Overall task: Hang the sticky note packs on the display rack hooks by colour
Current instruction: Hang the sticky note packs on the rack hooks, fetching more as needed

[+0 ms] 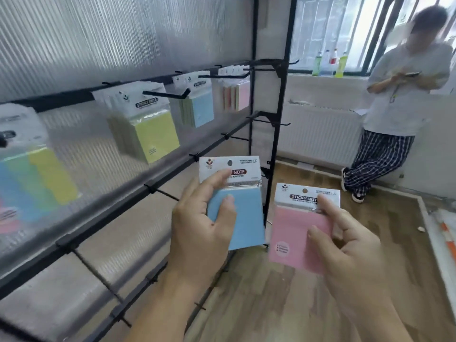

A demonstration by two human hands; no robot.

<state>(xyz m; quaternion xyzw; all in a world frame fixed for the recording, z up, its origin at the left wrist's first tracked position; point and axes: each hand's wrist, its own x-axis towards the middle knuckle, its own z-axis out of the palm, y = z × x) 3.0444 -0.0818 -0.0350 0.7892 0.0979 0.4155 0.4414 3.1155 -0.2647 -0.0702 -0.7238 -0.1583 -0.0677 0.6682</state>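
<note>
My left hand (197, 225) grips a blue sticky note pack (244, 218) in front of the black display rack (278, 124). Beside it, my right hand (350, 250) pinches a pink sticky note pack (293, 233). On the rack's top bar hang yellow packs (148, 129), blue packs (199, 107) and pink packs (237, 95), each group on its own hook. A multicolour pack (32, 176) hangs at the far left. The lower bars carry bare hooks (162, 192).
A person (399, 102) stands at the right by the window, looking at a phone. Bottles (330, 64) line the windowsill. A corrugated translucent panel (98, 38) backs the rack. Wooden floor (370, 193) lies below, with a white object (444, 238) at the right edge.
</note>
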